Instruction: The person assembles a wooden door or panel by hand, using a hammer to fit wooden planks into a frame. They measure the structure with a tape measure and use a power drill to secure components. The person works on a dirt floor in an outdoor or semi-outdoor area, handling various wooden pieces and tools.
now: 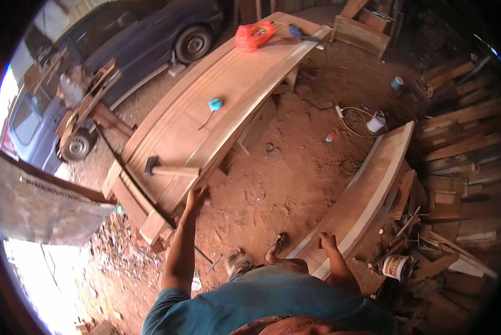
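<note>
My left hand (198, 197) is beside the near end of a large wooden panel (175, 114); its fingers look loosely stretched, and I cannot tell whether they touch the edge. A hammer (175, 171) with a dark head and pale wooden handle lies on the panel just beyond that hand. Farther up the panel sits a turquoise tape measure (215, 104) with a dark strip running from it. My right hand (327, 241) is curled above a long plank (348, 209) at the right; anything inside its fingers is hidden.
A red plastic bag (254, 36) and a blue tool (296, 32) lie at the panel's far end. A dark blue vehicle (133, 39) stands at the left. Wood offcuts (462, 184) crowd the right side, near a white bucket (397, 267). A cable (348, 125) crosses the dirt floor.
</note>
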Motion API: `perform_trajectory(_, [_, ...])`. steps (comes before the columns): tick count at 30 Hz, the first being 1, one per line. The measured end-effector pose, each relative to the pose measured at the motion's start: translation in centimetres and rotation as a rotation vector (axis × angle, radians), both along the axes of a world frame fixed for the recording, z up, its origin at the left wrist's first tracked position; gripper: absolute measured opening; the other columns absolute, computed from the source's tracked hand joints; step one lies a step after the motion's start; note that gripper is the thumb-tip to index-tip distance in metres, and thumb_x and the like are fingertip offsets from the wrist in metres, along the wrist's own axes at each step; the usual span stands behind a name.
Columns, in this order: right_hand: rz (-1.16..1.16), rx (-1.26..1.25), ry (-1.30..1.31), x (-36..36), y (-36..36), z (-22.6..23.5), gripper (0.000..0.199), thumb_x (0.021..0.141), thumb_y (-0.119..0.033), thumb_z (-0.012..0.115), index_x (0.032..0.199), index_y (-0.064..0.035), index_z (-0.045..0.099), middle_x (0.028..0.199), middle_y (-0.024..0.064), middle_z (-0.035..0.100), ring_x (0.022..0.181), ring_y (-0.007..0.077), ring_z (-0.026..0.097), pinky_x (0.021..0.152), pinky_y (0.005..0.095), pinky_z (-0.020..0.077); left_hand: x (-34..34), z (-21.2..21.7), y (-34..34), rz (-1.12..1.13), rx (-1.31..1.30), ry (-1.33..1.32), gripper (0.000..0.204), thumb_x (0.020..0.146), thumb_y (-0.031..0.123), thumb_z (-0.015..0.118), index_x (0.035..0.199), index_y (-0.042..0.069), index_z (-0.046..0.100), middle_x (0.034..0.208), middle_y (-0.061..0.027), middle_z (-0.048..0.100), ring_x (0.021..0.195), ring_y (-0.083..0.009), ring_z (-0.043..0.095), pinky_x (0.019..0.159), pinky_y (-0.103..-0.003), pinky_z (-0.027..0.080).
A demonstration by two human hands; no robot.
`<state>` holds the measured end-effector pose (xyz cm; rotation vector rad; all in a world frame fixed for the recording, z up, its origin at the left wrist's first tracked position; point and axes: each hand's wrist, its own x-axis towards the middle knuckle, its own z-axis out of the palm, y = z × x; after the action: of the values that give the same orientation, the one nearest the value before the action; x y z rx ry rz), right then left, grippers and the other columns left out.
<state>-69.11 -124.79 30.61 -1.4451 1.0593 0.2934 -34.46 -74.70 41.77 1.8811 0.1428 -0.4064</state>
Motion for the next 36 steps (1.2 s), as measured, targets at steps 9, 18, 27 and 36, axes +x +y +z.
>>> perform_trajectory(9, [0.044,0.098,-0.229,19.3,-5.9,6.1,0.022,0.099,-0.021,0.06,0.093,-0.0004,0.058,0.064,0.0051,0.055,0.049,0.0135,0.05,0.047,0.0307,0.0422,-15.5,-8.5,-5.8,0.305,0.018,0.431,0.045,0.098,0.041,0.06,0.076,0.003,0.06,0.067,-0.0067,0.06,0.054,-0.0171,0.059,0.05,-0.033,0.049])
perform_trajectory(18, [0.355,-0.031,-0.461,47.2,-12.6,14.0,0.02,0.098,-0.023,0.063,0.095,-0.0029,0.059,0.074,0.0018,0.06,0.059,0.0092,0.056,0.053,0.0268,0.0478,-0.7,-19.1,-13.5,0.208,-0.156,0.653,0.034,0.095,0.032,0.06,0.085,0.0,0.065,0.073,-0.0122,0.066,0.057,-0.0241,0.066,0.049,-0.037,0.054])
perform_trajectory(27, [0.493,-0.32,-0.513,71.2,-28.4,12.2,0.022,0.095,-0.027,0.067,0.096,-0.0061,0.06,0.076,0.0017,0.062,0.059,0.0088,0.056,0.054,0.0278,0.0478,39.2,0.7,-34.3,0.088,-0.025,-0.01,0.04,0.099,0.035,0.059,0.101,-0.003,0.067,0.086,-0.0115,0.071,0.075,-0.0195,0.068,0.069,-0.032,0.053])
perform_trajectory(36, [0.631,-0.881,-0.574,106.2,-39.3,10.3,0.048,0.082,-0.013,0.072,0.124,-0.0006,0.051,0.115,0.0219,0.058,0.106,0.0339,0.059,0.093,0.0465,0.0473,44.7,2.1,-38.0,0.294,0.017,-0.037,0.031,0.1,0.029,0.061,0.092,-0.001,0.062,0.077,-0.0049,0.064,0.067,-0.0125,0.06,0.062,-0.028,0.05])
